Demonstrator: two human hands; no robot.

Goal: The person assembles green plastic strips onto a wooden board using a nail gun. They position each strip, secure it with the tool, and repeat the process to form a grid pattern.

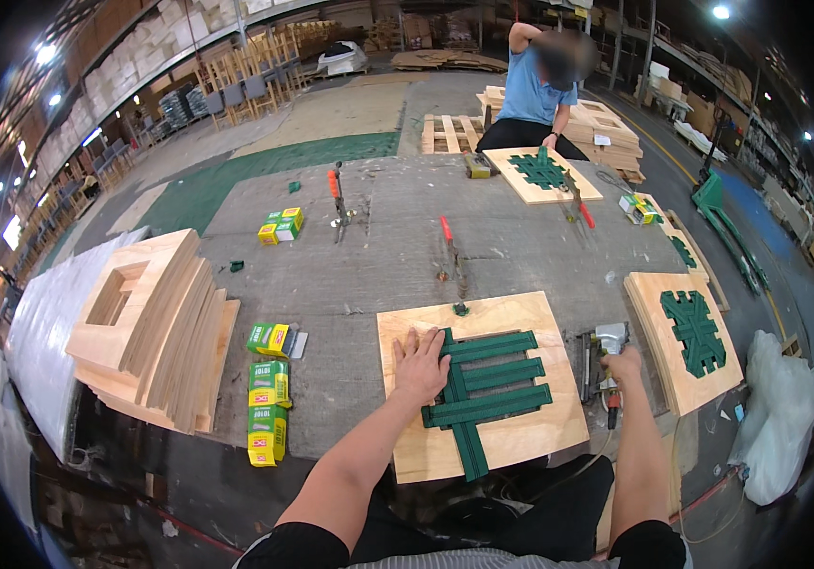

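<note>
A square wooden panel (pixel 521 441) lies in front of me on the table, with green elastic webbing straps (pixel 497 374) over its middle. Several straps run sideways across one long strap, whose loose end reaches the panel's near edge. Flat on the panel's left part, my left hand (pixel 421 368) has its fingers spread, and the fingertips touch the upper end of the long strap. To the right of the panel, my right hand (pixel 623 364) is closed around a pneumatic staple gun (pixel 608 339) resting on the table. An air hose trails from it.
Green-and-yellow boxes (pixel 268 384) and a stack of cut-out wooden frames (pixel 155 322) stand at left. Red-handled toggle clamps (pixel 448 242) rise mid-table. Another webbed panel (pixel 693 332) lies at right. Across the table, a person in a blue shirt (pixel 528 100) sits behind a further webbed panel (pixel 527 180).
</note>
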